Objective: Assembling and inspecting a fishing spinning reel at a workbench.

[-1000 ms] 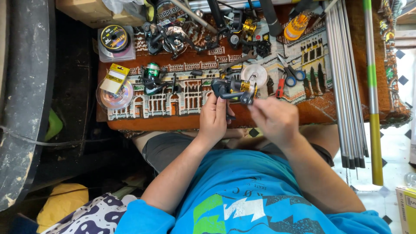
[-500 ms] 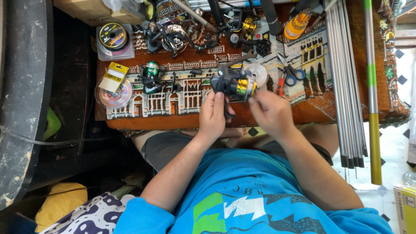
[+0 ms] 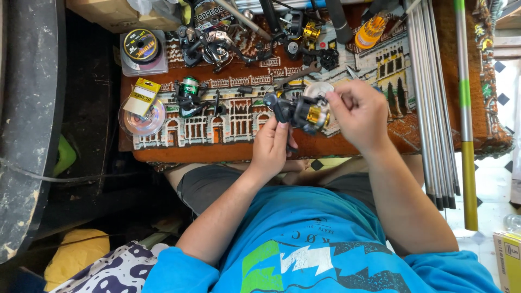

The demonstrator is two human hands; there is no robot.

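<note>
A black fishing reel with a gold spool [image 3: 299,112] is held up over the patterned cloth [image 3: 228,122] on the low table. My left hand [image 3: 272,145] grips the reel's foot and stem from below. My right hand [image 3: 355,113] is closed on the reel's spool end from the right, fingers pinched at the gold part. A white round spool part [image 3: 316,88] lies on the cloth just behind the reel.
Other reels [image 3: 191,96] [image 3: 213,48], line spools [image 3: 141,49] [image 3: 142,111], an orange bottle [image 3: 371,30] and small tools crowd the table. A bundle of grey rods [image 3: 431,97] and a green-yellow pole [image 3: 465,108] run along the right. A dark curved edge [image 3: 30,125] stands left.
Both hands have lifted the reel up and rightward. My right hand has shifted from below the reel onto its gold spool end.
</note>
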